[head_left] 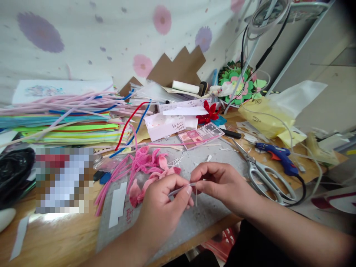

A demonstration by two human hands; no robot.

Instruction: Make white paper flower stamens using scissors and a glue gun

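Note:
Over the grey cutting mat (pixel 178 241), my left hand (pixel 164 204) pinches a thin whitish strip (pixel 175 191) between thumb and fingers. My right hand (pixel 225 185) is closed on the strip's other end, its fingertips almost touching the left thumb. A thin pale end (pixel 196 198) hangs down below the right fingertips; whether it belongs to the same strip I cannot tell. Just beyond my left hand lies a bundle of pink fuzzy-stem petals (pixel 144 157). Fine white bits (pixel 178 160) are scattered on the mat behind my hands.
Scissors (pixel 261 174) and a blue glue gun (pixel 280 155) with its cable lie at right. Coloured pipe cleaners (pixel 66 129) are stacked at left. A red fuzzy flower (pixel 208 112), a makeup-like palette (pixel 200 136) and a yellow bag (pixel 258 115) sit farther back.

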